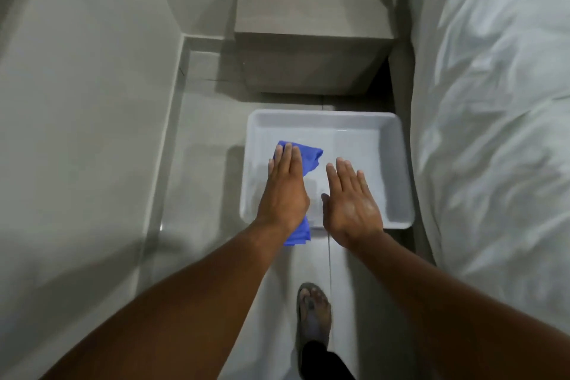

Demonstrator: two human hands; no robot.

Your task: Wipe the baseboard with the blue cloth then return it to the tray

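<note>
Blue cloth [308,157] under flat left hand [285,191], over tray [398,163].
Right hand [351,203] spread, empty; impossible to tell whether baseboard [168,145] wiped yet.

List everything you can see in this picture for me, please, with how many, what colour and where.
Tray: one, white, on the floor by the bed.
Blue cloth: one, draped over the tray's near left edge.
Cabinet: one, grey-brown, beyond the tray.
Bed: one, white bedding, at right.
Baseboard: one, pale grey, along the left wall.
Sandal: one, dark, on the foot below.
Left hand: flat over the cloth.
Right hand: open, over the tray.
</note>
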